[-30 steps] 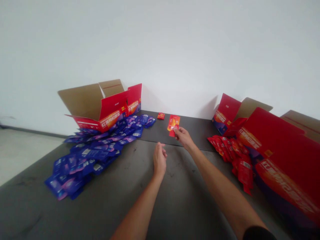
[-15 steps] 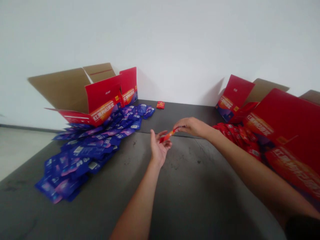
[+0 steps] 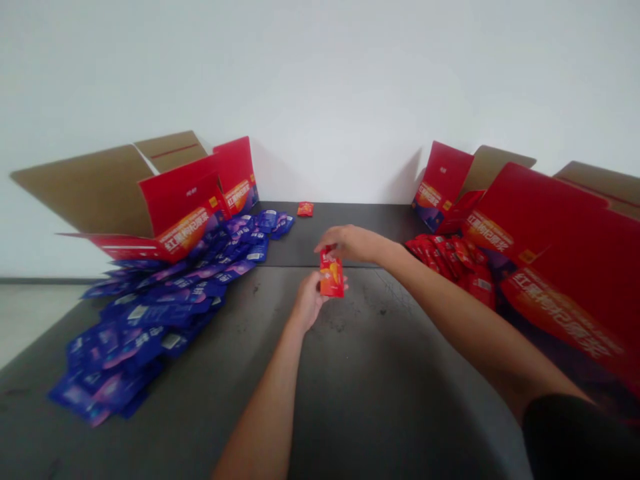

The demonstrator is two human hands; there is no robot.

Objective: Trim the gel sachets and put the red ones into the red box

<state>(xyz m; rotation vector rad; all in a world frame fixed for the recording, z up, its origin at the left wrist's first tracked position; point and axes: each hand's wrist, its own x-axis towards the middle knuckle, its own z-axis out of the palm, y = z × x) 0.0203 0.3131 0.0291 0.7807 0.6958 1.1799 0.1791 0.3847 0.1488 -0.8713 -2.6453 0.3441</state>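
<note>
An orange-red foil sachet [image 3: 332, 275] stands upright between my hands. My right hand [image 3: 349, 243] pinches its top edge from above, and my left hand [image 3: 308, 301] cups its lower part from the near side, with the fingers partly hidden behind it. A small red sachet [image 3: 305, 209] lies alone on the dark grey table [image 3: 380, 347] near the wall, beyond both hands.
A heap of blue-purple sachets [image 3: 155, 313] spreads over the table's left side, below an open red carton [image 3: 180, 193]. Red sachets [image 3: 450, 261] lie heaped on the right beside more open red cartons [image 3: 555, 267]. A white wall stands behind the table.
The sachet has turned from lying sideways between my fingers to standing upright. My hands have come closer together, and the view has shifted slightly.
</note>
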